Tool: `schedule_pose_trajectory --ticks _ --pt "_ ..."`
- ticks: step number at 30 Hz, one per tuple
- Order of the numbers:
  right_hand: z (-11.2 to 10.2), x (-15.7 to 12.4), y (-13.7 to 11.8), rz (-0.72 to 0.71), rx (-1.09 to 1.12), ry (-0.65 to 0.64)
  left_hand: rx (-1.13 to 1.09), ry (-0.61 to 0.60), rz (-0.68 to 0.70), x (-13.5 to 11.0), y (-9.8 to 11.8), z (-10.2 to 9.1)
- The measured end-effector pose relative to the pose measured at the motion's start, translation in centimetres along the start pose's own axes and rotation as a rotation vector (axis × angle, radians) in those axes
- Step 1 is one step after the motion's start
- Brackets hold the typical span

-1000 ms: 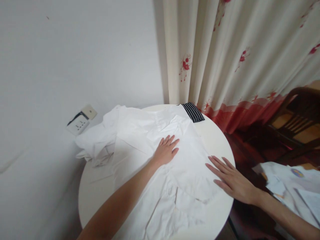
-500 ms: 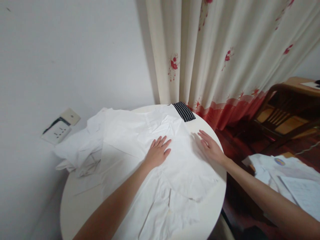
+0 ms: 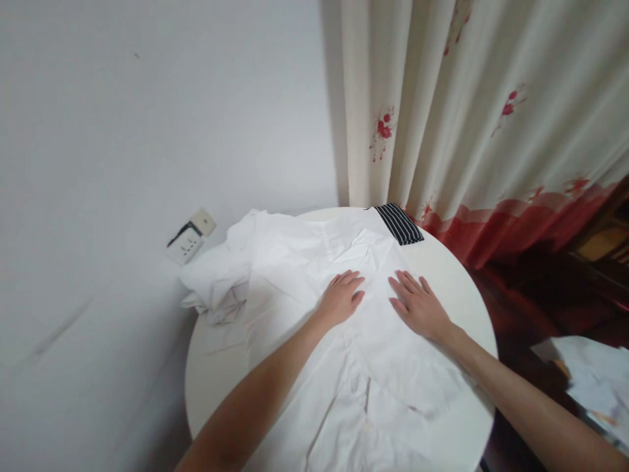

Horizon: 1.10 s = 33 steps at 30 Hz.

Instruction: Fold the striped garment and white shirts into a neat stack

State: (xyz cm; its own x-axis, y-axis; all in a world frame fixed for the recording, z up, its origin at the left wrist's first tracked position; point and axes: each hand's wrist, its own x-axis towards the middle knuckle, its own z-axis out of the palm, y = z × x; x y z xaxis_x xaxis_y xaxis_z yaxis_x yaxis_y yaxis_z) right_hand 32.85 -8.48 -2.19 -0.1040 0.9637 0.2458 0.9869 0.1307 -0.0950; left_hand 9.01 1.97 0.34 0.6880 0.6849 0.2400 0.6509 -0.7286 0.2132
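Note:
A white garment, creased and spread flat, covers much of a round white table. Its near part runs toward me in loose wrinkles, and a bunched part overhangs the left edge. My left hand rests palm down on the middle of the cloth, fingers extended. Beside it, to the right, my right hand also lies flat on the fabric with fingers spread. Neither hand grips anything. A black cloth piece with white stripes lies at the garment's far end; whether it is attached, I cannot tell.
A pale wall with a socket stands close on the left. Behind the table hangs a cream curtain with red flowers and a red hem. White items are piled at the lower right, and wooden furniture stands beyond them.
My right hand has moved inward from the garment's right edge and now lies flat near my left hand. The whole view has shifted, so the table appears farther right.

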Motion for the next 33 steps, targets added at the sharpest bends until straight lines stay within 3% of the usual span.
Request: schedule_pose_trajectory --ticks 3,9,12,16,21,26,30,33 --pt "0.6 -0.2 0.4 0.059 -0.011 0.041 0.029 0.084 -0.179 1.1 -2.7 -2.4" --pt "1.2 -0.5 1.2 0.092 -0.021 0.096 0.225 0.265 -0.605 1.4 -11.7 -9.1" --pt "1.1 -0.5 1.2 0.100 -0.012 0.099 0.275 0.223 -0.735 1.3 -15.3 -10.8" --pt "0.8 -0.3 1.0 0.111 0.017 0.090 0.260 0.106 -0.749 2.1 -18.2 -11.8" --pt "0.7 -0.3 1.0 0.124 0.022 0.084 0.263 0.113 -0.688 2.9 -19.0 -12.5" --pt "0.6 -0.3 0.9 0.113 0.003 0.096 0.313 0.189 -0.638 2.2 -18.0 -12.1" --pt "0.6 -0.4 0.8 0.108 -0.003 0.100 0.350 0.247 -0.556 1.6 -15.3 -10.1" --pt "0.6 -0.4 0.9 0.099 0.005 0.119 0.332 0.195 -0.423 1.2 -12.2 -7.0"
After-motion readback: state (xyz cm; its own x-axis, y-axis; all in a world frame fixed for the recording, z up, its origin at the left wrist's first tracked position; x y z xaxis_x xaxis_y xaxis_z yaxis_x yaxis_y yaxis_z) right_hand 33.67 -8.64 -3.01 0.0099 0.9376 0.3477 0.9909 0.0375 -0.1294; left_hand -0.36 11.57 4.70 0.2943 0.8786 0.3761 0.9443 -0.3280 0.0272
